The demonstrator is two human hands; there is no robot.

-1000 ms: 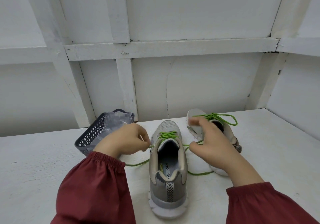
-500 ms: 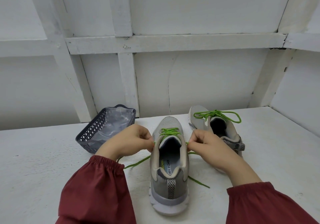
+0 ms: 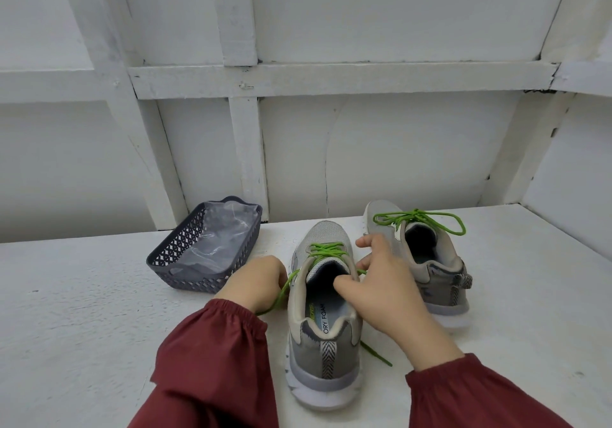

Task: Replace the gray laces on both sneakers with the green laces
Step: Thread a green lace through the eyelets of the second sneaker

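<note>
Surface: white painted table (image 3: 99, 328), scuffed, set against a white panelled wall (image 3: 397, 149) with raised battens.

Near sneaker (image 3: 323, 338) stands heel toward the viewer, between the two sets of fingers. Its green lace (image 3: 326, 251) is threaded across the upper eyelets, just beyond the fingertips.

The left hand (image 3: 255, 283) has its fingers curled and grips one strand at the sneaker's left edge. That strand trails back beside the wrist.

The right hand (image 3: 387, 290) has its thumb stretched over the collar and its forefinger lifted and bent. A short piece of lace shows at the lower fingers; whether they pinch it cannot be told. The loose end lies on the table behind that hand.

The far sneaker (image 3: 430, 262) sits just past the right fingers, its second green lace (image 3: 419, 220) tied in a bow.

A dark lattice basket (image 3: 180, 262) sits beyond the left fingers, apart from them, and holds a clear plastic bag (image 3: 222, 239).
</note>
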